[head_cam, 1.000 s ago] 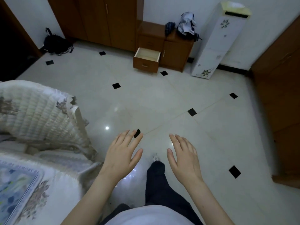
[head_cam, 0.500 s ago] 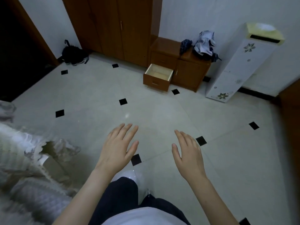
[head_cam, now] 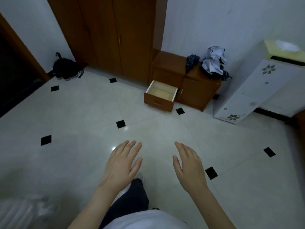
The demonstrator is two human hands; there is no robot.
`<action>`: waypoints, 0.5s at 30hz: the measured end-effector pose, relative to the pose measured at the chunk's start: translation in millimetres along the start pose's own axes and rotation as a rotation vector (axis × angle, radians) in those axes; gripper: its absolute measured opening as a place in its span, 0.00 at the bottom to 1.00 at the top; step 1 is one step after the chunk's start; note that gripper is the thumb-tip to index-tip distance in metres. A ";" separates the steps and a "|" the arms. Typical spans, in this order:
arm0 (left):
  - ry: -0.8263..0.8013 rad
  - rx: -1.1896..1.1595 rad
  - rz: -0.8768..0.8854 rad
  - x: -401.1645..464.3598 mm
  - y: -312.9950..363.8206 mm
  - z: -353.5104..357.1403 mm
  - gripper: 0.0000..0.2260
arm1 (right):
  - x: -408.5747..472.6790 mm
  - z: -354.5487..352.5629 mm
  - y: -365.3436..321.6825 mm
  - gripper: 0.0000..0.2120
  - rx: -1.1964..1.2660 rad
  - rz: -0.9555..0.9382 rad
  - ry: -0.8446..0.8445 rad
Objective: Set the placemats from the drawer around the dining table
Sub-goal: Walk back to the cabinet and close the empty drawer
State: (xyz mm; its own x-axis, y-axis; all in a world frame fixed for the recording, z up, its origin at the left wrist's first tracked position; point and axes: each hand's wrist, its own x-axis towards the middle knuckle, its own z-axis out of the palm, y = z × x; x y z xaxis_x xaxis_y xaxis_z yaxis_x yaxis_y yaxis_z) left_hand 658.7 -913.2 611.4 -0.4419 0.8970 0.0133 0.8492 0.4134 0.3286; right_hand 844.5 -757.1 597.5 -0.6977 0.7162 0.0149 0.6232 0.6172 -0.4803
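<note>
A brown wooden drawer (head_cam: 159, 103) stands pulled open from a low cabinet (head_cam: 186, 80) at the far wall; its pale inside looks bare. My left hand (head_cam: 123, 164) and my right hand (head_cam: 188, 164) hover palm down over the tiled floor, well short of the drawer, fingers apart and holding nothing. No placemat is in sight. A blurred pale quilted edge (head_cam: 21, 210) shows at the bottom left.
A tall brown wardrobe (head_cam: 112, 35) stands left of the cabinet. Crumpled clothes (head_cam: 212, 61) lie on the cabinet top. A white floor-standing unit with flower prints (head_cam: 254, 90) is at the right. A black bag (head_cam: 66, 69) sits near a dark doorway (head_cam: 14, 76).
The view has moved toward the cabinet: the drawer looks larger and nearer. The quilted chair and table at the left have slid almost out of frame. Both hands stay open and empty.
</note>
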 end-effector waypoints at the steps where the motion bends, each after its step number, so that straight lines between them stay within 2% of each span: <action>1: 0.006 0.006 0.018 24.7 -9.2 -4.6 0.25 | 24.9 -0.7 -2.9 0.27 -0.006 0.000 0.014; 9: 0.053 -0.004 0.066 201.9 -56.4 -63.2 0.26 | 190.2 -31.9 -21.9 0.26 -0.038 0.017 0.128; 15: 0.017 -0.035 0.060 302.2 -69.3 -53.6 0.26 | 289.2 -36.8 0.2 0.25 -0.051 0.052 0.150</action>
State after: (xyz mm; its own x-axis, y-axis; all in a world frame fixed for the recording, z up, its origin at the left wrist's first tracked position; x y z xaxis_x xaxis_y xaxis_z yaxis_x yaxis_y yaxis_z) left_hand 450.8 -679.2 643.3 -0.3960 0.9169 0.0499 0.8637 0.3534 0.3593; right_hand 655.9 -537.9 634.0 -0.6061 0.7857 0.1237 0.6769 0.5912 -0.4386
